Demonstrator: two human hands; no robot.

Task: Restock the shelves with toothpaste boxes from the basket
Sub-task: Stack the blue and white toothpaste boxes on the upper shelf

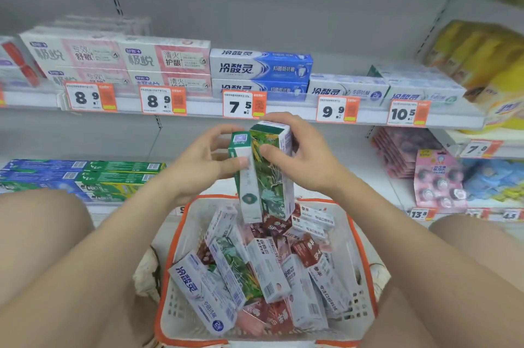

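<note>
Right now we hold two boxes on end above the basket (175, 310), at the centre of our view. Our left hand (202, 162) curls round the upper half of the narrow box (248, 191), thumb on its front. Our right hand (306, 154) pinches the wide box (273, 177) near its top, thumb on the leafy face and fingers over the far side.

The risk, as we judge it, lies in the free lower halves. Both grips sit high and the boxes press side to side, so one could slide against the other and drop back among the loose boxes at 6 o'clock. A hurried reach could also clip the price tags (243, 105) at 12 o'clock. Mis-slotting is a risk too: similar green boxes (122, 174) lie at 9 o'clock on the lower shelf.

Each held box has its long axis nearly upright. The top ends point to 12 o'clock, leaning a little toward 11, and the bottoms point down at the basket. The shelved boxes lie flat, 9 to 3, so ours would likely need turning.
</note>
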